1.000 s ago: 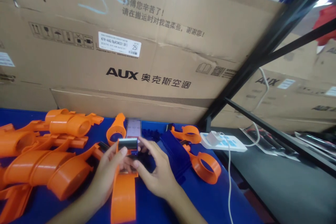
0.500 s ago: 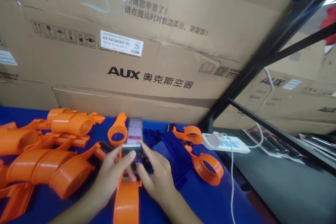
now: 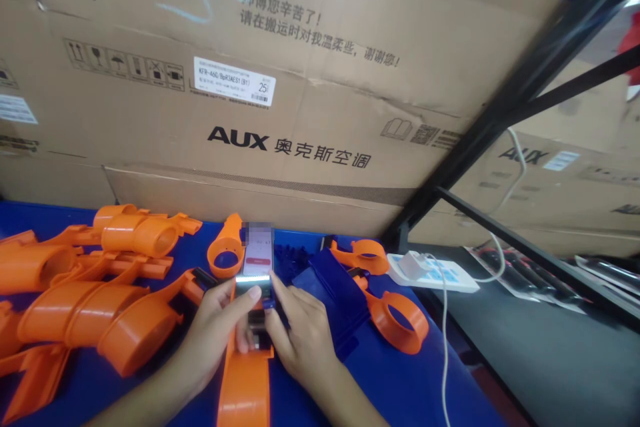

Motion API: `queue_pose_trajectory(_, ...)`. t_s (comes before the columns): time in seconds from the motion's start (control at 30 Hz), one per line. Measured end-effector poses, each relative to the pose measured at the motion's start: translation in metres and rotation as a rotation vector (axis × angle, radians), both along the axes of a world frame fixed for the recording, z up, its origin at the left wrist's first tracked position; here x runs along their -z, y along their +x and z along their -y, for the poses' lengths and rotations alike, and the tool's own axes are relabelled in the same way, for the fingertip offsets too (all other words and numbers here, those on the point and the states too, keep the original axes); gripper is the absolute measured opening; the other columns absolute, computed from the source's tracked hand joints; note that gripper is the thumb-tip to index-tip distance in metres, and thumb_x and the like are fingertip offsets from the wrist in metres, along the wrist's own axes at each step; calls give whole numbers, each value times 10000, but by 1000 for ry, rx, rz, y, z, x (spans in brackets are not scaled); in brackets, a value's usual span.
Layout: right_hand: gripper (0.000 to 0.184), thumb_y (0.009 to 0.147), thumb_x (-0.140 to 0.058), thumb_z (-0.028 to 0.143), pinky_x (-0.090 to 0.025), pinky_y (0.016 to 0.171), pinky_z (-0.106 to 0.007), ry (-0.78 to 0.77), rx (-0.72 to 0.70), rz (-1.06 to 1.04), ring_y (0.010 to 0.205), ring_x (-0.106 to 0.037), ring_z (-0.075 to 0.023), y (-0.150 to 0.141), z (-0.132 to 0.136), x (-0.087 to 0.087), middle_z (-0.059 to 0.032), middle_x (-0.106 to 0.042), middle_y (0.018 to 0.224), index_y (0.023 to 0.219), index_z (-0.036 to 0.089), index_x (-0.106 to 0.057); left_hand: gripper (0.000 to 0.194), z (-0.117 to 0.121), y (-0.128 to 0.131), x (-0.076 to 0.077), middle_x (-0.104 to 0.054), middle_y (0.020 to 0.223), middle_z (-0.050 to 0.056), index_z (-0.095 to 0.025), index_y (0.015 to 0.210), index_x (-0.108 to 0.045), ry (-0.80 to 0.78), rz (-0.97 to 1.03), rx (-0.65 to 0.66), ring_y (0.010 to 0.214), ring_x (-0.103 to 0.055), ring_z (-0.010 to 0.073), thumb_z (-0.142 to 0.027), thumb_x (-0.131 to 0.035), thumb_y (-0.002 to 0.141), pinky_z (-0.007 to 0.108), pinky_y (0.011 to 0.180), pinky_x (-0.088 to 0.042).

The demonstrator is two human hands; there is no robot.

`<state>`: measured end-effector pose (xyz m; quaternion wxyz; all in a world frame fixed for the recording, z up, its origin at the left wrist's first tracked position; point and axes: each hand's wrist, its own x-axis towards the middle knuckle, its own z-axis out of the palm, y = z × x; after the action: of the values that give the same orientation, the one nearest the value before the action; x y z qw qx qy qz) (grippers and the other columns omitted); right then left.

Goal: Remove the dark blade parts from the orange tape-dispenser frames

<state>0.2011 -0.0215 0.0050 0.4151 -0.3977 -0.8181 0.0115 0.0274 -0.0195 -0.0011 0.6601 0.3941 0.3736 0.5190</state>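
An orange tape dispenser is between my hands, with its ring toward me and its head pointing away. A serrated cutter blade gleams across the top of the head. My left hand grips the head from the left, its thumb lying on the dark surface just below the blade. From the right, my right hand closes finger and thumb on the head's side, where a small blue piece shows. Fingertips and a dark roller-like part are visible lower in the frame of the dispenser. The exact contact under the fingers is hidden.
More orange dispensers are heaped at left. A phone stands beyond my hands, beside an orange ring part. Blue plastic parts and orange dispensers lie right, near a power strip with a white cable. Cardboard boxes rise behind.
The dispenser's head has tilted slightly, so its blade catches more light. My left fingertips beneath the head have shifted a little left. Both hands keep their hold.
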Motion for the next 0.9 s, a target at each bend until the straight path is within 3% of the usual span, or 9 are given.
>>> queue_pose_trajectory(0.17,485,1028,-564,265,-612,684,-346,-72,-18,-85,754,-711,-221,-1,-2,-1,-87,-769,906,1504,177,-548,303,0,2,-4,-540,408,-47,-205,761,-664,-161,157,14,404,-533,144,-454,-802,867,281,547,-533)
queue_pose_trajectory(0.33,550,1021,-557,202,-649,850,-389,-50,-95,-56,913,-769,-231,2,-5,-6,-125,-771,1218,1565,215,-481,585,-6,-1,0,-525,404,4,-201,481,-507,-415,222,101,406,-536,126,-564,-746,873,236,476,-473)
queue_pose_trajectory(0.47,580,1029,-514,138,-632,966,-419,-34,-134,6,1094,-762,-252,5,-7,-6,-134,-699,1399,1599,204,-429,402,-14,-2,3,-604,471,-1,-189,656,-639,-560,275,111,408,-579,151,-501,-769,875,237,424,-450)
queue_pose_trajectory(0.57,587,1027,-501,112,-621,1000,-425,-14,-151,14,1211,-722,-266,6,-8,-4,-140,-673,1438,1605,182,-417,309,-15,-1,4,-669,554,7,-182,780,-677,-535,277,66,457,-628,157,-454,-782,881,234,460,-489)
queue_pose_trajectory(0.8,529,1025,-508,146,-646,921,-431,-27,-128,31,1043,-774,-263,6,-7,-7,-137,-716,1375,1553,176,-496,445,-9,-3,-3,-586,476,-7,-185,650,-646,-524,175,73,393,-520,122,-553,-749,878,226,438,-446)
queue_pose_trajectory(0.9,482,1010,-570,197,-648,896,-425,-14,-82,-2,1008,-777,-266,4,-5,-8,-131,-768,1271,1492,185,-565,545,0,2,-8,-496,413,-20,-199,521,-546,-420,180,58,410,-517,120,-557,-747,879,216,460,-446)
